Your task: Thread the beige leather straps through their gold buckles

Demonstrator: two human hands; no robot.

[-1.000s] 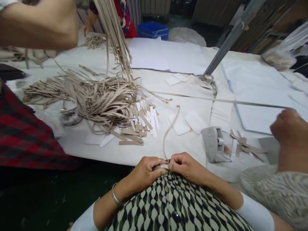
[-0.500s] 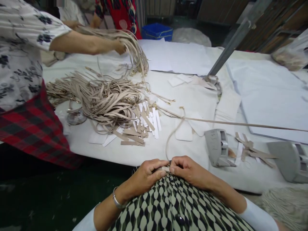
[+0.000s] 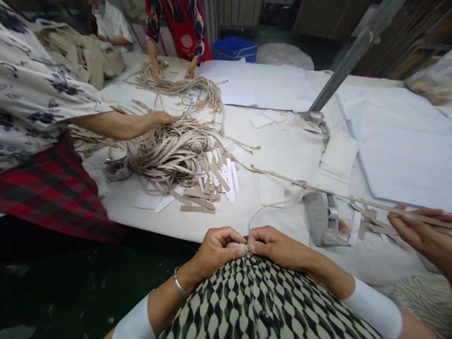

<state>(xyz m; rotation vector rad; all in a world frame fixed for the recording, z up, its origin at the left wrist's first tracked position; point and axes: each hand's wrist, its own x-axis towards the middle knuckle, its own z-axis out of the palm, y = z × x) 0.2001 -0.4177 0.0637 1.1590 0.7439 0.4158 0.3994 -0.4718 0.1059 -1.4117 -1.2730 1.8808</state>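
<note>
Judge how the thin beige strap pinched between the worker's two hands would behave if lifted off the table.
Probably floppy: the strap curves loosely from left hand and right hand. Likely light, being thin. Its far end would likely trail, like the tangled strap pile.

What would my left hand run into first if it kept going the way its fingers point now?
The left hand points right, toward the right hand. Both pinch the end of one thin beige strap, so it would meet the right hand's fingertips almost at once; they look nearly touching already.

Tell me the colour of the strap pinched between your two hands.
Beige: the strap, pinched between left hand and right hand, shows best in the head view.
</note>
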